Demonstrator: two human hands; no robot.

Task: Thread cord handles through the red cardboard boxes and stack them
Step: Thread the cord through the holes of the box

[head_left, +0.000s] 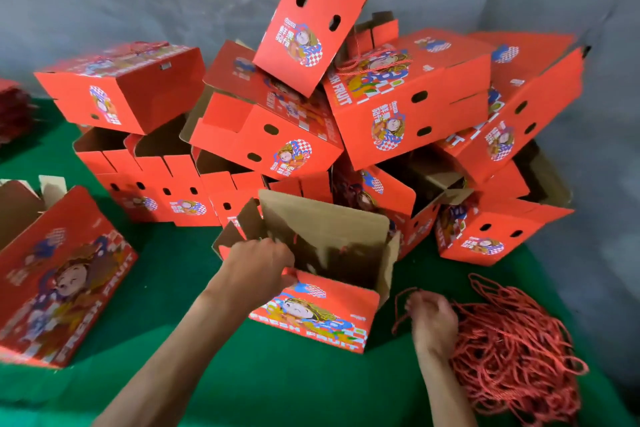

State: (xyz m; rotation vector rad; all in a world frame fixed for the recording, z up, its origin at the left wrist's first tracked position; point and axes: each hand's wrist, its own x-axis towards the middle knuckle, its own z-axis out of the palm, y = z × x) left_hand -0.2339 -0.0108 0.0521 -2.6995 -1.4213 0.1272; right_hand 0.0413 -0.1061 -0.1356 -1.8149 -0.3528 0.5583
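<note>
The open box [322, 291] sits near the middle of the green desk [242, 378], red outside with a cartoon face and "FRESH FRUIT" printed on the panel facing up, plain brown cardboard inside, its flaps standing open toward 12 o'clock. Behind it, from 10 to 2 o'clock, a loose pile [311, 121] of matching red boxes leans at odd angles, each with small oval holes punched in its sides; one box [317, 14] is tipped up on top against the grey wall. Another box [59, 281] lies flat at 9 o'clock. At 4 o'clock a tangled heap of red cords [516, 350] rests on the desk. The left hand [258, 265] reaches forward from 7 o'clock, fingers curled over the near edge of the open box, gripping it. The right hand [433, 321], just right of the box at the edge of the heap, has its fingers bent and pinches a single cord [398, 308] whose loop hangs to its left.
</note>
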